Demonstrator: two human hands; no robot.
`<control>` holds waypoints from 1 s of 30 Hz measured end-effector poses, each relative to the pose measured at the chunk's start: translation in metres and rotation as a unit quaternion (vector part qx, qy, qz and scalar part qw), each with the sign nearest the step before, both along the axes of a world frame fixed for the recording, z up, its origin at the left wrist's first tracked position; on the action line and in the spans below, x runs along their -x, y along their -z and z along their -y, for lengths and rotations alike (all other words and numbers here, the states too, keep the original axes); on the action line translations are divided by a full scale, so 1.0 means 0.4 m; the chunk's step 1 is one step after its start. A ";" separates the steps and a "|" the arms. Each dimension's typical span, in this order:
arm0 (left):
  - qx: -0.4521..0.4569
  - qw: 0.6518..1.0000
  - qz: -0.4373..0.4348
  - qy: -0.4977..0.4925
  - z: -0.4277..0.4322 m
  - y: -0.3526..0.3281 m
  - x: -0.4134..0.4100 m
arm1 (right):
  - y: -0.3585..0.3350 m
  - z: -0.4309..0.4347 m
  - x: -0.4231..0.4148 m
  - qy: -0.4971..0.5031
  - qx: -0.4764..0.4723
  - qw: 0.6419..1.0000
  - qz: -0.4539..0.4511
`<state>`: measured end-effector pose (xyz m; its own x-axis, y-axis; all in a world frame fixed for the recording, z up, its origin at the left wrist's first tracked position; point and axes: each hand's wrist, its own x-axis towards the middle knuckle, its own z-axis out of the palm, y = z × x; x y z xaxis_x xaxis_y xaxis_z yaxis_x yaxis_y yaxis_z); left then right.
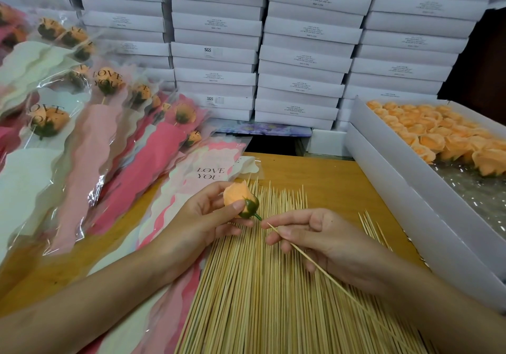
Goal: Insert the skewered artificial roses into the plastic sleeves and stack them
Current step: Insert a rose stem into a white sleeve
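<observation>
An open white box (388, 181) stands on the right of the counter (328, 173). Its far half is packed with orange rose heads (427, 137), its near part shows crinkled clear liner, and its near end is cut off by the frame edge. On the left, filled sleeves (106, 123) lie overlapping, each holding an orange rose on a stick; several read "LOVE YOU". Flat sleeves (202, 167) lie partly hidden under the left hand (202, 216), whose fingers grip a single rose (236, 197), green base turned toward the right hand (315, 233). That hand's fingers pinch one skewer (336, 284), its tip just apart from the rose's stub. Both hover above a spread of loose skewers (260, 285). Behind rise stacked closed boxes (216, 52); apart from "SGS", their print is too small to read.
</observation>
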<state>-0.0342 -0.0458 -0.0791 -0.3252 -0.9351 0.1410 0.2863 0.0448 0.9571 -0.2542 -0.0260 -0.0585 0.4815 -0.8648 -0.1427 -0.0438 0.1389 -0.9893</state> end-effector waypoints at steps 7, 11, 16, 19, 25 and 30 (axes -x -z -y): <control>0.019 1.000 0.015 0.016 -0.003 0.001 -0.002 | 0.000 -0.002 0.000 0.004 -0.001 1.000 -0.001; 0.022 0.999 0.017 0.019 -0.005 -0.002 0.000 | 0.002 -0.003 0.002 0.003 -0.005 1.000 0.004; 0.024 0.999 0.017 0.019 -0.004 0.000 0.000 | 0.002 -0.002 0.001 0.000 -0.007 1.000 0.000; 0.024 0.999 0.021 0.019 -0.005 -0.003 0.002 | 0.002 -0.001 0.000 -0.001 -0.008 1.000 0.001; 0.038 0.998 0.029 0.037 -0.008 -0.002 0.001 | 0.005 0.000 0.002 -0.008 -0.010 1.000 0.007; 0.036 0.998 0.026 0.049 -0.008 -0.003 0.002 | 0.004 0.000 0.003 -0.012 -0.016 1.000 0.015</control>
<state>-0.0351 -0.0425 -0.0777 -0.4231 -0.8865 0.1874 0.2435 0.0880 0.9659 -0.2553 -0.0260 -0.0601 0.5070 -0.8478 -0.1557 -0.0185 0.1699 -0.9853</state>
